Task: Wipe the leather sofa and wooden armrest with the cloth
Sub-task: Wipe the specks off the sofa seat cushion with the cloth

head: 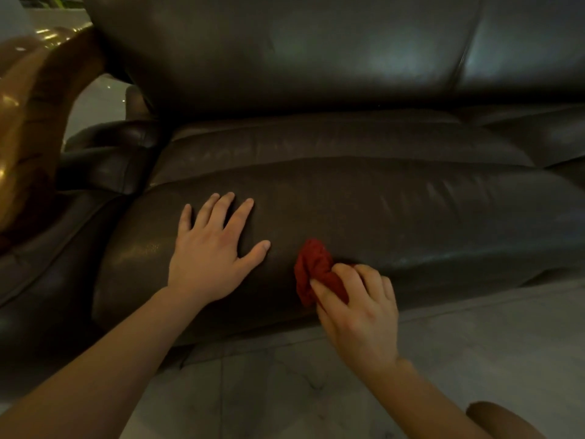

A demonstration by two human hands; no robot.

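Head view: the camera looked down on a dark leather sofa (411, 217) that filled most of the frame, with pale tiled floor (316, 391) along the bottom.
Left hand: the left hand (209, 248) lay palm down on the front seat cushion, left of centre, its fingers spread wide and flat against the leather, holding nothing.
Right hand: the right hand (357, 312) sat at lower centre, over the front edge of the same cushion, its fingers and thumb curled closed around the cloth.
Cloth: the red cloth (316, 270) was bunched into a wad, its upper part sticking out above the fingers and touching the leather, just right of the left thumb but apart from it.
Seat cushion: the leather showed fine creases and a soft sheen, brighter toward the right edge of the frame.
Backrest: the back cushions rose across the upper half of the frame, with a seam running down at upper right.
Wooden armrest: the wooden armrest (38, 106) curved through the upper left of the frame, glossy and golden-brown, well apart from both hands.
Forearms: both bare forearms came in from the bottom of the frame, the left from the lower left corner, the right from the lower right.
Lower right corner: a rounded brown shape showed there, too cropped to identify.
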